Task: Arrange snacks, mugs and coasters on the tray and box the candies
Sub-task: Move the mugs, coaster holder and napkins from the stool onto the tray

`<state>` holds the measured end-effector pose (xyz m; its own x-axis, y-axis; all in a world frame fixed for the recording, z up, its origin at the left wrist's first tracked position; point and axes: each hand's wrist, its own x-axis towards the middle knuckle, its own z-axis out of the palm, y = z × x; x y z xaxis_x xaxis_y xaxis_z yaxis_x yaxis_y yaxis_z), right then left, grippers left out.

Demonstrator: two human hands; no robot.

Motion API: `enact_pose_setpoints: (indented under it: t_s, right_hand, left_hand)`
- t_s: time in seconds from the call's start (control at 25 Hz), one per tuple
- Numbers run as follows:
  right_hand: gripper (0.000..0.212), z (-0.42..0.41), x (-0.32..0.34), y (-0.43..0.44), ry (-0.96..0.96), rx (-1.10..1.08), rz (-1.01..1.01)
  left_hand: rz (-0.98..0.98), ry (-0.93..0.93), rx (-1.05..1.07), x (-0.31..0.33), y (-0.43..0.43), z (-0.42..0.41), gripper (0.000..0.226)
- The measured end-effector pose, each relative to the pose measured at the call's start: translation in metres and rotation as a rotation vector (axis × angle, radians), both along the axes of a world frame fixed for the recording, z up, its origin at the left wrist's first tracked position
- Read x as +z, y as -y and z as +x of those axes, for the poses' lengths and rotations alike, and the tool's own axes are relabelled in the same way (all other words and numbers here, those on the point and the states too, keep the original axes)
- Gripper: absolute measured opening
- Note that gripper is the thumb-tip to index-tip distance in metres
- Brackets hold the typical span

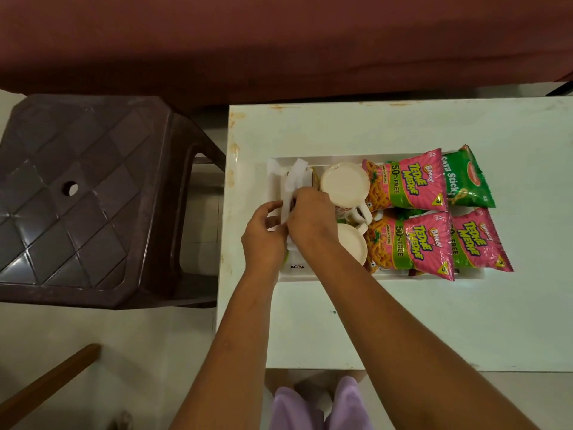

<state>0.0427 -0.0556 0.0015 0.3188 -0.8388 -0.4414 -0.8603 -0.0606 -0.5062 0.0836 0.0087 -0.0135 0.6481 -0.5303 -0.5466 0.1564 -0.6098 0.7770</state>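
A white tray (pixel 384 277) lies on the white table (pixel 403 321). On its right side lie three pink snack packets (pixel 412 184) and one green packet (pixel 465 181). Two cream mugs, one (pixel 344 184) behind the other (pixel 353 248), stand upside down in the middle. At the tray's left end is a white paper or tissue (pixel 294 178). My left hand (pixel 263 237) and my right hand (pixel 310 218) meet there, both pinching that white paper. What lies under my hands is hidden.
A brown plastic stool (pixel 86 197) stands left of the table. A dark red sofa or cover (pixel 279 41) runs along the far side. A wooden stick (pixel 49 383) crosses the floor at the lower left. My lilac trousers (pixel 322 408) show below.
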Motion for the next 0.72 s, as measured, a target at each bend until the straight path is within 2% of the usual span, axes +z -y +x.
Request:
enact_pose_setpoints:
  t_s: [0.16,0.32,0.48,0.52,0.56,0.6,0.72]
  right_hand:
    - [0.030,0.005,0.002,-0.004,0.033,0.067,-0.084]
    - [0.034,-0.001,0.012,0.003,0.143,-0.090,-0.119]
    - [0.019,-0.014,0.014,-0.002,0.248,-0.238,-0.095]
    - [0.020,-0.015,0.013,-0.004,0.267,-0.240,-0.089]
    - [0.024,-0.016,0.012,-0.004,0.276,-0.236,-0.088]
    - [0.027,-0.016,0.010,-0.003,0.279,-0.236,-0.089]
    - [0.031,-0.016,0.005,0.000,0.277,-0.236,-0.057]
  left_hand:
    - [-0.041,0.020,0.037,-0.003,-0.001,-0.001,0.030]
    - [-0.072,0.154,-0.044,0.003,-0.003,-0.001,0.041]
    - [-0.201,0.539,-0.207,0.016,-0.002,-0.005,0.037]
    - [-0.219,0.548,-0.267,0.019,0.001,-0.006,0.034]
    - [-0.216,0.472,-0.304,0.023,0.004,-0.007,0.032]
    - [-0.189,0.318,-0.300,0.027,0.007,-0.007,0.031]
    - [-0.112,-0.289,-0.128,0.041,0.013,-0.006,0.025]
